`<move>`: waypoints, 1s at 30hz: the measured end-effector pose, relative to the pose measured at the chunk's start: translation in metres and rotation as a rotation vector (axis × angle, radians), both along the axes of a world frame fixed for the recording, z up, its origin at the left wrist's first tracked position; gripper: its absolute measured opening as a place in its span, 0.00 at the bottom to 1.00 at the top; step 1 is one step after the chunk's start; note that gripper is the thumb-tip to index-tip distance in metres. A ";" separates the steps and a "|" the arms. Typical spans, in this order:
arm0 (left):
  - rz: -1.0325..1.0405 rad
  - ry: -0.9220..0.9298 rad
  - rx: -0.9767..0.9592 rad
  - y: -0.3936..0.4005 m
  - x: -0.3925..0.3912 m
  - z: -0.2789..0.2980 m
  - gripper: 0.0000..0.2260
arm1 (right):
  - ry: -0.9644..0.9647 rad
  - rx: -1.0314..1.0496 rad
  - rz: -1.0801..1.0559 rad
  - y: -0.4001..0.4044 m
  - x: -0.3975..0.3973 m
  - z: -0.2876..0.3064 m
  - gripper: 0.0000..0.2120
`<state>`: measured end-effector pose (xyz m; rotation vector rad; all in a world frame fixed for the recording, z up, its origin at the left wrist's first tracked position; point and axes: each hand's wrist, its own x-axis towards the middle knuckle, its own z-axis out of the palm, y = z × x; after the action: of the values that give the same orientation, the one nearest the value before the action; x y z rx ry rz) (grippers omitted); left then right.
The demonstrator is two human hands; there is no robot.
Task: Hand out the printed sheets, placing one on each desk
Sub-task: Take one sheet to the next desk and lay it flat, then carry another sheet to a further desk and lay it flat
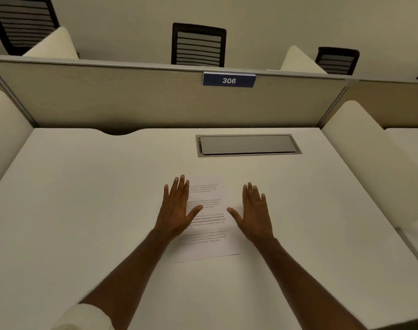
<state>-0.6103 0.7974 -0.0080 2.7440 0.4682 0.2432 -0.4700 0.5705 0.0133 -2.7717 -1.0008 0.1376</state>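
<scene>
One printed sheet (209, 220) lies flat on the white tabletop (84, 210), near the middle of it and a little to the right, with several blocks of text on it; the words are too blurred to read. The left hand (176, 210) is spread flat, palm down, over the left edge of the sheet, with the fingers pointing to the far side and the thumb stretched over the text. The right hand (255, 215) is also flat and spread, at the right edge of the sheet, its thumb pointing toward the paper. Neither hand has a grip on anything; both are released, with straight fingers. Far from the hands, a grey metal cover plate (247, 145) is set into the tabletop. Behind it stands a beige partition (131, 98) that carries a blue label (229, 80) with the number 306. Beyond the partition, three black chairs (198, 45) are visible.
</scene>
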 end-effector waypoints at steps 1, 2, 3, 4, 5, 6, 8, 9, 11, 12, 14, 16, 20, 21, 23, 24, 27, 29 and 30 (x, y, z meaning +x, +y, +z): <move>-0.020 0.001 0.014 -0.003 0.005 0.001 0.40 | -0.009 0.011 -0.019 -0.005 -0.001 0.001 0.45; -0.040 0.002 0.028 -0.007 0.010 0.001 0.39 | -0.019 0.021 -0.039 -0.011 -0.003 0.003 0.45; -0.060 0.000 0.038 -0.010 0.015 0.001 0.38 | -0.032 0.029 -0.061 -0.018 -0.004 0.004 0.45; -0.083 -0.006 0.044 -0.014 0.019 0.001 0.37 | -0.048 0.032 -0.085 -0.024 -0.006 0.004 0.45; -0.109 -0.013 0.048 -0.020 0.024 0.002 0.36 | -0.064 0.031 -0.112 -0.031 -0.008 0.005 0.45; -0.136 -0.017 0.053 -0.026 0.028 0.002 0.35 | -0.079 0.028 -0.140 -0.038 -0.010 0.006 0.45; -0.183 -0.025 0.062 -0.043 0.038 0.004 0.34 | -0.100 0.025 -0.198 -0.054 -0.015 0.008 0.45; -0.203 -0.032 0.064 -0.052 0.044 0.006 0.34 | -0.105 0.027 -0.228 -0.062 -0.017 0.009 0.44; -0.242 -0.044 0.072 -0.072 0.056 0.010 0.34 | -0.117 0.036 -0.285 -0.080 -0.019 0.012 0.44; -0.266 -0.048 0.076 -0.083 0.062 0.012 0.34 | -0.126 0.036 -0.312 -0.091 -0.019 0.014 0.43; -0.318 -0.054 0.073 -0.106 0.076 0.017 0.34 | -0.143 0.032 -0.360 -0.113 -0.020 0.019 0.43; -0.375 -0.075 0.048 -0.134 0.088 0.023 0.34 | -0.167 0.038 -0.415 -0.140 -0.019 0.024 0.42; -0.508 -0.141 0.025 -0.199 0.114 0.042 0.33 | -0.242 0.036 -0.534 -0.201 -0.020 0.035 0.42; -0.546 -0.159 0.027 -0.219 0.120 0.048 0.33 | -0.259 0.030 -0.566 -0.219 -0.020 0.037 0.41; -0.612 -0.184 0.035 -0.259 0.132 0.059 0.33 | -0.280 0.028 -0.630 -0.257 -0.020 0.044 0.41; -0.640 -0.188 0.044 -0.280 0.138 0.064 0.33 | -0.288 0.028 -0.659 -0.277 -0.020 0.047 0.41; -0.696 -0.188 0.064 -0.350 0.154 0.080 0.33 | -0.299 0.004 -0.736 -0.341 -0.020 0.060 0.42; -0.709 -0.199 0.073 -0.400 0.164 0.092 0.33 | -0.312 -0.007 -0.784 -0.387 -0.017 0.074 0.42; -0.714 -0.213 0.079 -0.424 0.169 0.099 0.33 | -0.326 -0.006 -0.803 -0.410 -0.015 0.082 0.41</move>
<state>-0.4413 0.3730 0.0905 2.7143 -0.5826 0.3594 -0.4846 0.1601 0.0948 -3.0099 0.1293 -0.4319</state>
